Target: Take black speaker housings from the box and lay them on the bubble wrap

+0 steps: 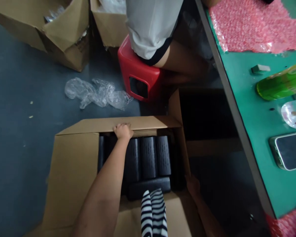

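An open cardboard box (71, 171) stands on the floor below me, packed with several black textured cylinders (149, 158). My left hand (123, 131) reaches across the box and grips the edge of its far flap (148, 122). My right hand (193, 186) rests low against the box's right wall, its fingers in shadow and hard to make out. A black-and-white striped cloth (153, 212) hangs at the near edge.
A person sits on a red stool (138, 77) just beyond the box. Crumpled clear plastic (97, 93) lies on the dark floor, with more cartons (64, 33) behind. At right, a green table (256, 118) holds a phone (289, 149), green bottle (281, 84) and pink bubble wrap (256, 26).
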`<state>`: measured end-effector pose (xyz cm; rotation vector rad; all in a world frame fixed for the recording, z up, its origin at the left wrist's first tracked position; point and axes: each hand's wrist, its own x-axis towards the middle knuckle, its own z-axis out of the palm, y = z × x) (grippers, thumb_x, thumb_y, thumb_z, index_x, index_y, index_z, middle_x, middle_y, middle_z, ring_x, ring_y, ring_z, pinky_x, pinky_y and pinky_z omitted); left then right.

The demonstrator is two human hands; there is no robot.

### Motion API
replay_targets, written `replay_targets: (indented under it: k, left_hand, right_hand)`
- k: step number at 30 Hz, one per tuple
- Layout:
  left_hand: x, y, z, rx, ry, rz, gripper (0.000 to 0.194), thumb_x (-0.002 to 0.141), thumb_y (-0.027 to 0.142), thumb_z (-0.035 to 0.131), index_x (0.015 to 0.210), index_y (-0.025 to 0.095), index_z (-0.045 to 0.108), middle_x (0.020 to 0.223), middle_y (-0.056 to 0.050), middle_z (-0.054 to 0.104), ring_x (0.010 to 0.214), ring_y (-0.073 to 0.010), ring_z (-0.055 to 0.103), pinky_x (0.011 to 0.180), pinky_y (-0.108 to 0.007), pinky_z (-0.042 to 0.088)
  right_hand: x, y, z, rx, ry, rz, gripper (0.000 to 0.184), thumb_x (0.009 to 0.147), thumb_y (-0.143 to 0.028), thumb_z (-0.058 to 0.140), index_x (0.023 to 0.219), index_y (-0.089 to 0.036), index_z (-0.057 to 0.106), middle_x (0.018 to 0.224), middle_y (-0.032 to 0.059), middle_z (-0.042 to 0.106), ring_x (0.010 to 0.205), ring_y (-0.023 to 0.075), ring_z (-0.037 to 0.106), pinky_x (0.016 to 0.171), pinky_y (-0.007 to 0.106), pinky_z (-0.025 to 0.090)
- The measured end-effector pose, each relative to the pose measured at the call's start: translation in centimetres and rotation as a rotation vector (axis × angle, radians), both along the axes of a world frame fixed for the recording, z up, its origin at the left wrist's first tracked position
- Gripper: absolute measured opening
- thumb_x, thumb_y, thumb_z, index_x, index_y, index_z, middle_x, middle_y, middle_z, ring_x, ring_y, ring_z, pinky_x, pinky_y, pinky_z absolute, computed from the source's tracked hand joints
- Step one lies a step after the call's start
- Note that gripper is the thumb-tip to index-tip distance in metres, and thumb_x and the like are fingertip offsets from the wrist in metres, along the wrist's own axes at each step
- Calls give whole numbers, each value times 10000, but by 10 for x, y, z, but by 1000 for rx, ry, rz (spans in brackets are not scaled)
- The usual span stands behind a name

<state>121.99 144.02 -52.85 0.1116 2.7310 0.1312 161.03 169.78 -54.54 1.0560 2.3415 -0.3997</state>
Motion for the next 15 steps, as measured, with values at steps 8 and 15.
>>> replay_targets:
  k: [8, 15]
  left_hand:
    - [116, -25, 21, 128, 23, -115, 632, 874, 301, 315, 1460, 140, 140, 1540, -166, 3, 1420, -311, 69, 1120, -531, 138]
    - [210, -153, 80, -138, -256, -197, 526, 813, 163, 338, 1311, 202, 502, 1345, -150, 489, 1342, -241, 344, 1171, -315, 189]
  right_hand:
    - [17, -2, 6, -44, 39, -28, 566, 903, -426, 264, 1151, 18, 513, 1037, 258, 600, 997, 340, 586, 814, 401, 466]
    - [103, -78, 50, -143, 210, 325, 704, 838, -564, 364, 1385, -124, 310, 1392, 217, 347, 1299, 375, 301, 1025, 516, 314]
